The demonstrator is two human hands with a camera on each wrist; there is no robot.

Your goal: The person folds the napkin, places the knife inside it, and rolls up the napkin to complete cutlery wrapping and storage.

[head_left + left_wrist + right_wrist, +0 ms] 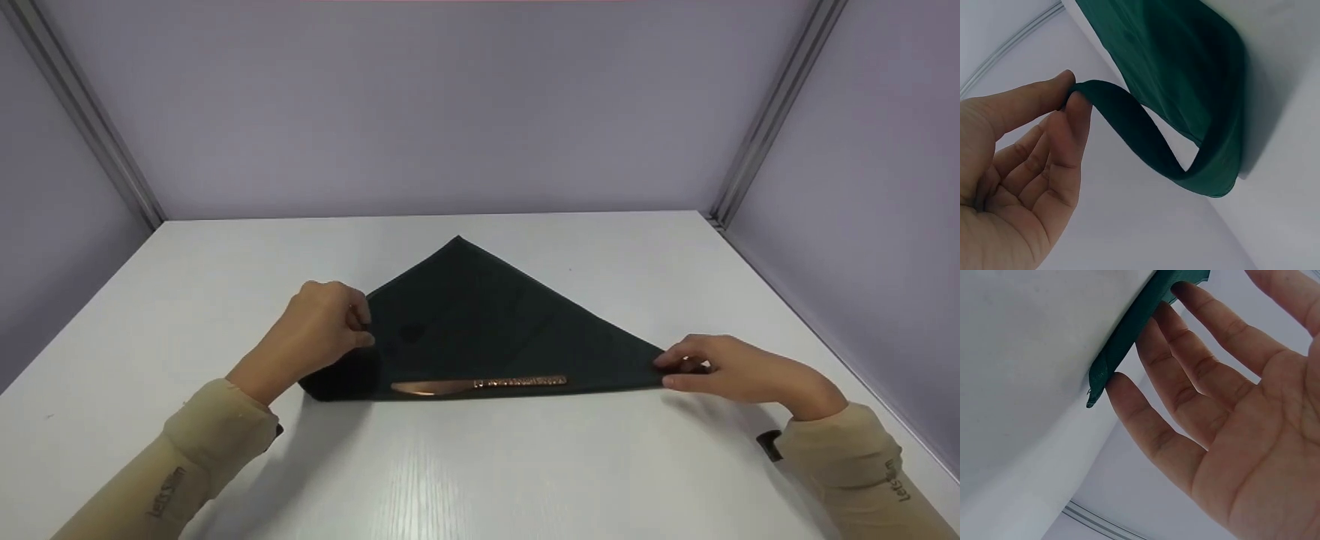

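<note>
The left hand [319, 330] pinches the left corner of the cloth [480, 322] between thumb and forefinger, lifting that corner off the table [480, 465]; in the left wrist view the raised flap [1145, 140] curves up from the fold to the fingertips [1075, 101], the other fingers loosely bent. The right hand [739, 371] lies at the cloth's right corner [1129, 332], its fingers nearly straight with the tips [1120, 382] touching the corner against the table.

The cloth is dark green, folded into a triangle, its long edge near and its point far, lying at the table's middle. A copper-coloured knife [480, 384] lies on it along the near edge, between the hands, touched by neither. Both arms wear beige sleeves [195, 457]. Grey walls [480, 112] stand round the white table.
</note>
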